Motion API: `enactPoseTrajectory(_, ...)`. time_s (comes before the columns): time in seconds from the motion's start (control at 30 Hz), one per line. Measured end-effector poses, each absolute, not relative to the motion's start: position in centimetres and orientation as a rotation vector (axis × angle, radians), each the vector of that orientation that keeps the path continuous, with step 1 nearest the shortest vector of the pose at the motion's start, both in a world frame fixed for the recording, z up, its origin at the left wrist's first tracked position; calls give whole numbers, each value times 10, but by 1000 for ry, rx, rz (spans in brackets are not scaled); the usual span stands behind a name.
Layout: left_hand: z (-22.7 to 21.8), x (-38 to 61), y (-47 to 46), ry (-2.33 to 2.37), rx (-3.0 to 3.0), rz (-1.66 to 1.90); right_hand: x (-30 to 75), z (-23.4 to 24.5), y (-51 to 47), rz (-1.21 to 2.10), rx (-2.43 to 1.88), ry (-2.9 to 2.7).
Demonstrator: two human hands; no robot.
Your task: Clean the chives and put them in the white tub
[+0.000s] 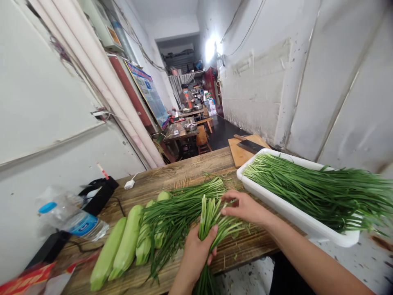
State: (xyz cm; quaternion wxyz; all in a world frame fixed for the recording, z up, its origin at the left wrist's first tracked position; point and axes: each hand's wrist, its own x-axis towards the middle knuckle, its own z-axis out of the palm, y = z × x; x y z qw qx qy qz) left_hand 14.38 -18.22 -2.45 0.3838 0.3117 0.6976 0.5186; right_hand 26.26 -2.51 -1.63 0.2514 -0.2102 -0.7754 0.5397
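Note:
Upright in my left hand (194,252) is a bunch of garlic chives (208,213), pale stem ends up and green leaves hanging below the fist. My right hand (244,208) reaches in from the right, its thumb and forefinger closed at the pale stem ends. Behind my hands lies a loose pile of garlic chives (187,203), partly over several light green zucchini (127,241). To the right, a long white plastic tub (278,207) holds many more garlic chives (307,184), all laid lengthwise.
A cleaver (251,146) rests on a wooden cutting board (238,153) beyond the tub. A water bottle (76,223), a white charger (130,183) and a black box (102,194) are on the left. Stem scraps litter the wooden table (211,162). A person (186,97) stands far back.

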Motion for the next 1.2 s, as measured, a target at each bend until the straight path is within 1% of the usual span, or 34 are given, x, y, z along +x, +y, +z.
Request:
enactPoseTrajectory(0.13,-24,144,-184,1702,774,1307,260,-18,-33,1712,-355,-2006)
enactPoseTrajectory(0.23,-26,142,-185,1614,719,1258,263,-19,-34,1816,-259,-1959)
enactPoseTrajectory(0.37,-29,141,-185,1561,700,1247,267,-19,-37,1827,-310,-1948)
enactPoseTrajectory(0.53,-27,146,-183,1630,695,1299,268,-16,-41,1883,-418,-1903)
enactPoseTrajectory(0.7,-24,148,-182,1676,720,1309,269,-16,-45,1863,-485,-1855)
enactPoseTrajectory(0.93,-26,147,-183,1652,763,1273,273,-14,-43,1765,-373,-1934)
enactPoseTrajectory(1.2,-29,145,-183,1598,735,1238,277,-9,-49,1682,-364,-1963)
